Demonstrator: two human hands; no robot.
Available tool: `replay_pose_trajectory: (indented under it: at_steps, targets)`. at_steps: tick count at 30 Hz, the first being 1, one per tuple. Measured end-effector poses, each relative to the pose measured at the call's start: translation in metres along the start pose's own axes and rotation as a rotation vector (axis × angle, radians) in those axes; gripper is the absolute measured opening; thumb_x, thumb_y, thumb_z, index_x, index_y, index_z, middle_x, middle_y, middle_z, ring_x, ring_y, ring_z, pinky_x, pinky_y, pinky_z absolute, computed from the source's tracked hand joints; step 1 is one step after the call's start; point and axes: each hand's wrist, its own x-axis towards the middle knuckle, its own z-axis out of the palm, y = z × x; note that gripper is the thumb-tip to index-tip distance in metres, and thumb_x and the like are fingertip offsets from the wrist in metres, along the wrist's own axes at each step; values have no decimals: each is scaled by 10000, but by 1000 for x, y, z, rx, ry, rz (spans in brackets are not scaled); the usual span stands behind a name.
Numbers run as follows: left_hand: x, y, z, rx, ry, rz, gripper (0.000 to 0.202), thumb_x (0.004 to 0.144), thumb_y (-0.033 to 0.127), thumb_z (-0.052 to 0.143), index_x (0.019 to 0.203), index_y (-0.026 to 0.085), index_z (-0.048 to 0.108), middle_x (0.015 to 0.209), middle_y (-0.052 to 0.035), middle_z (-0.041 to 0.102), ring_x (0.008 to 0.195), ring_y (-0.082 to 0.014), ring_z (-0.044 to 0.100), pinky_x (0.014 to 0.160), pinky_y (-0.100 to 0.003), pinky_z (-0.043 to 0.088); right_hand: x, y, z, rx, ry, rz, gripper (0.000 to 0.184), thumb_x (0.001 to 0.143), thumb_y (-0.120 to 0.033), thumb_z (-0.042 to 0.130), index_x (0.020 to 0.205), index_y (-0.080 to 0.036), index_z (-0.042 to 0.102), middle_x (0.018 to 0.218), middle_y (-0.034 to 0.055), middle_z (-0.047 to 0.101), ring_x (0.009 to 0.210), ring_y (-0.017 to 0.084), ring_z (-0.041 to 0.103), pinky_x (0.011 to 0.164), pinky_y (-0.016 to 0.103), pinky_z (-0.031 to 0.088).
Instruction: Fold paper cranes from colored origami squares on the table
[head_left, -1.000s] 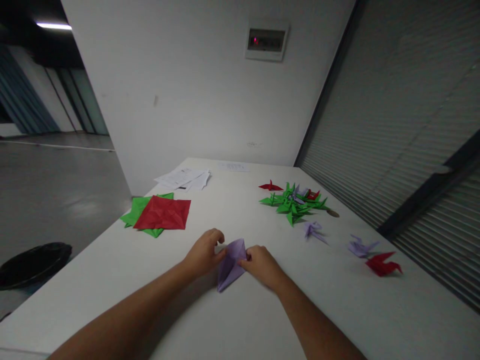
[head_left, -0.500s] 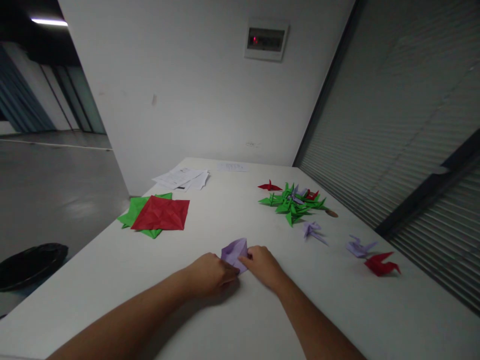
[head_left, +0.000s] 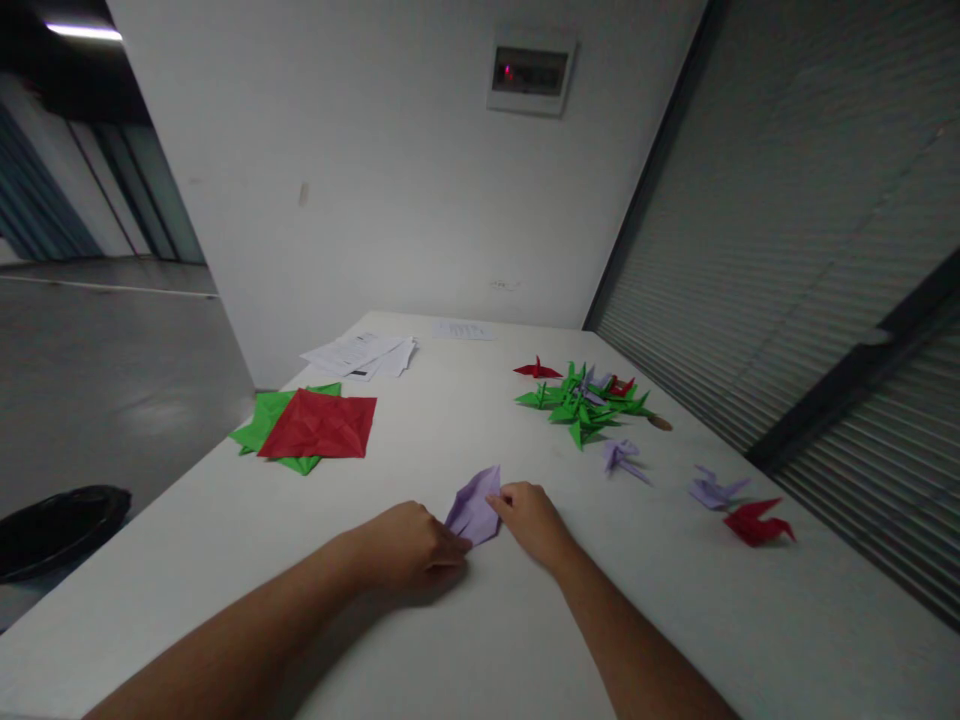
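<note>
A partly folded purple paper piece (head_left: 475, 505) lies on the white table (head_left: 420, 450) in front of me. My left hand (head_left: 409, 550) pinches its near lower end, fingers closed. My right hand (head_left: 531, 522) presses on its right edge with fingers curled on the paper. The paper's pointed tip faces away from me.
Red and green flat sheets (head_left: 311, 428) lie at the left. White printed papers (head_left: 360, 355) sit at the far end. A pile of green, red and purple folded cranes (head_left: 585, 405) lies at the right, with loose purple cranes (head_left: 712, 490) and a red one (head_left: 757, 522) nearer. A black bin (head_left: 56, 525) stands on the floor at left.
My left hand slid from the paper's upper left down to its near end. The purple piece went from a long kite shape to a shorter, narrower one.
</note>
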Motion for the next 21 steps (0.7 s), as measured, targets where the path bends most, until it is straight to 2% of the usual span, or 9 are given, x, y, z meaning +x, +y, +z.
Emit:
replay_pose_trajectory:
  at_steps: [4,9,11,13,15,17,21]
  targets:
    - [0,4,-1,-91,-68,47,204,913,410,626,1020,272,732,963,-94,778,910,-265,725,773,-328,536,0,2,0,69,-56,-12,280,856,-358,727,661,-159,709,637,29,690,591,141,557,555,251,283]
    - [3,7,-8,-106,-55,140,162,934,309,578,929,249,728,913,-81,752,852,-218,701,784,-292,502,-1,2,-1,77,-85,-7,159,776,-282,791,698,-161,724,676,28,714,626,150,600,558,241,307]
    - [8,2,-9,-79,43,69,201,939,244,530,866,222,717,836,-69,725,790,-191,674,763,-278,483,-2,1,-1,61,-88,0,161,780,-283,790,696,-164,720,674,28,715,619,151,601,553,245,303]
    - [14,-6,-6,-50,230,-137,192,907,196,522,860,192,708,794,-61,706,736,-180,645,715,-272,470,-2,0,-1,48,-92,2,175,788,-294,788,690,-168,718,674,30,719,618,153,606,554,249,303]
    - [19,-17,-1,-48,345,-318,190,852,141,532,898,170,713,816,-62,720,738,-181,644,697,-267,469,-2,-1,-1,45,-100,-7,169,801,-295,783,701,-171,724,686,33,728,625,155,618,560,250,310]
    - [22,-26,5,-81,367,-397,263,824,92,513,948,157,736,884,-69,751,778,-183,667,725,-266,481,-2,-1,-1,43,-106,-28,148,810,-285,776,723,-172,736,704,39,739,636,158,628,568,250,319]
    - [25,-30,11,-195,289,-365,289,824,120,543,979,163,783,923,-62,785,817,-197,699,771,-275,507,-1,0,1,29,-86,-53,152,801,-293,789,723,-171,745,719,45,747,636,158,627,568,253,319]
